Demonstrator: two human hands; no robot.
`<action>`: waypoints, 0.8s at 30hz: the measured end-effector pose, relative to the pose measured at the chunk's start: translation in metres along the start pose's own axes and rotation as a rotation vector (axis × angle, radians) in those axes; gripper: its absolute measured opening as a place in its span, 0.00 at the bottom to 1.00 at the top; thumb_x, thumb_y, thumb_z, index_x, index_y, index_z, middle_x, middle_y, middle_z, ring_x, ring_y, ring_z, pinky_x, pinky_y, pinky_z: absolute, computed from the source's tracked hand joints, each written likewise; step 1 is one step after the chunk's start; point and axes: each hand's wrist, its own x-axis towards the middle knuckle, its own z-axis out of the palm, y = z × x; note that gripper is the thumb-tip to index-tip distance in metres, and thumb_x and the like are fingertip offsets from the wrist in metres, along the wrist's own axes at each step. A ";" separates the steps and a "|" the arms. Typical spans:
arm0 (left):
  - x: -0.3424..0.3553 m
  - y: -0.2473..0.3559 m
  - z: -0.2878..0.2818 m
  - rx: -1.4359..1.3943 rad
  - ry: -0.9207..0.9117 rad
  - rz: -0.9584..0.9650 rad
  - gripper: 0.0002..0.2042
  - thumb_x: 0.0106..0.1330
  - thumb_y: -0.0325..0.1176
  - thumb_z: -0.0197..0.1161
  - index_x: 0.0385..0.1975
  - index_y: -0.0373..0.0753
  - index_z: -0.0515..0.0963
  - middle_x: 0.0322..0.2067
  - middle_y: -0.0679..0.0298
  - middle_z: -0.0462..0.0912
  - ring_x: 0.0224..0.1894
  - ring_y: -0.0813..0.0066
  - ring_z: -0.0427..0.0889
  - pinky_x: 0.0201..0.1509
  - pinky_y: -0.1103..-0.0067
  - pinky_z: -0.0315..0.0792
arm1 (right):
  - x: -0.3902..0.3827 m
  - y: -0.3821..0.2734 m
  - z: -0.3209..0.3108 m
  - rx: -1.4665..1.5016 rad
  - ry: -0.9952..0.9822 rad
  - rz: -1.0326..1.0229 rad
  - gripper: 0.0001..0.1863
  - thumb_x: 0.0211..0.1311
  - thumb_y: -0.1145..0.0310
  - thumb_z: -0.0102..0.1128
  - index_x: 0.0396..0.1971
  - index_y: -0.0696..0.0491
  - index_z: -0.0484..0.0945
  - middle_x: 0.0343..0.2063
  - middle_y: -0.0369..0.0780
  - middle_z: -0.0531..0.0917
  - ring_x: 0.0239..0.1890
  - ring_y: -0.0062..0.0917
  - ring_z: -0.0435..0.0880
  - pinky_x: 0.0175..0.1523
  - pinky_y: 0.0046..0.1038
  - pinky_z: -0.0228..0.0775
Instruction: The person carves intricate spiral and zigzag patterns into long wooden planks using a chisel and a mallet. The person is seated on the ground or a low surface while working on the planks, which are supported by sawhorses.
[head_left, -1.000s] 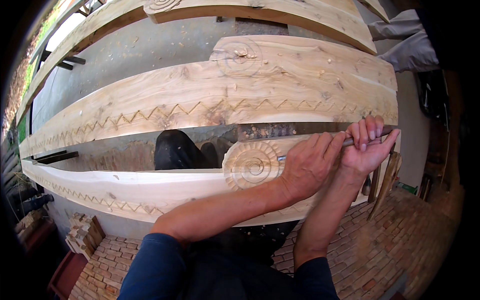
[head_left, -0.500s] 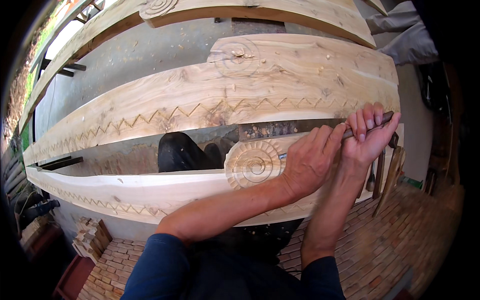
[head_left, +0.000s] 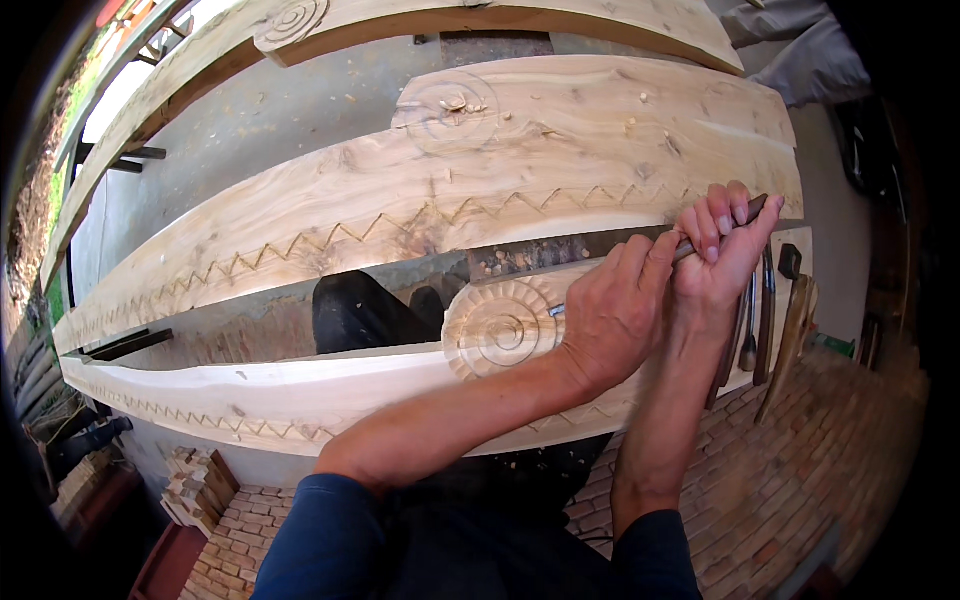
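My left hand [head_left: 612, 312] is wrapped round the lower part of a carving chisel [head_left: 557, 310], whose small metal tip pokes out beside the scalloped edge of a carved spiral rosette [head_left: 508, 325]. Higher up, my right hand [head_left: 718, 240] grips the chisel's dark handle, its end showing past the thumb. The rosette belongs to the nearer pale wooden board [head_left: 300, 385], which also bears a zigzag line. My left forearm crosses over that board and hides some of it. Most of the blade is covered by my left fingers.
A second curved board [head_left: 560, 150], with a zigzag and a drawn spiral, lies beyond. Farther off is another long board [head_left: 560, 18]. Several tools, among them a wooden-handled mallet [head_left: 785, 345], rest at the right end. Wood blocks [head_left: 197, 490] are stacked on the brick floor [head_left: 235, 550].
The view has shifted slightly, so the boards sit a little differently. Both hands keep the same hold on the chisel, its tip still by the rosette's right edge.
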 end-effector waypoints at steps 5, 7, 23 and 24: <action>0.000 0.000 0.001 -0.006 -0.003 -0.034 0.20 0.64 0.25 0.63 0.57 0.38 0.78 0.34 0.61 0.75 0.34 0.63 0.81 0.32 0.69 0.75 | 0.004 0.003 -0.004 0.012 -0.008 0.024 0.30 0.80 0.36 0.43 0.23 0.45 0.62 0.17 0.32 0.61 0.12 0.16 0.48 0.18 0.22 0.42; 0.000 0.000 0.001 0.002 -0.005 -0.047 0.20 0.64 0.25 0.63 0.57 0.38 0.78 0.34 0.61 0.76 0.35 0.63 0.81 0.33 0.68 0.75 | 0.005 0.003 -0.004 0.009 0.002 0.030 0.30 0.80 0.36 0.43 0.24 0.45 0.62 0.17 0.32 0.61 0.12 0.16 0.48 0.18 0.22 0.42; 0.000 0.000 0.000 0.000 -0.018 -0.087 0.18 0.66 0.27 0.61 0.57 0.38 0.77 0.35 0.60 0.76 0.36 0.62 0.83 0.34 0.68 0.76 | 0.011 0.010 -0.012 0.040 0.021 0.069 0.30 0.80 0.37 0.43 0.24 0.46 0.62 0.16 0.31 0.61 0.11 0.16 0.48 0.16 0.21 0.42; 0.000 0.000 0.000 0.003 -0.023 -0.089 0.18 0.66 0.27 0.61 0.56 0.38 0.77 0.35 0.60 0.76 0.37 0.62 0.83 0.34 0.68 0.77 | 0.011 0.010 -0.013 0.044 0.020 0.070 0.30 0.80 0.37 0.43 0.24 0.46 0.62 0.16 0.31 0.62 0.11 0.16 0.48 0.16 0.21 0.42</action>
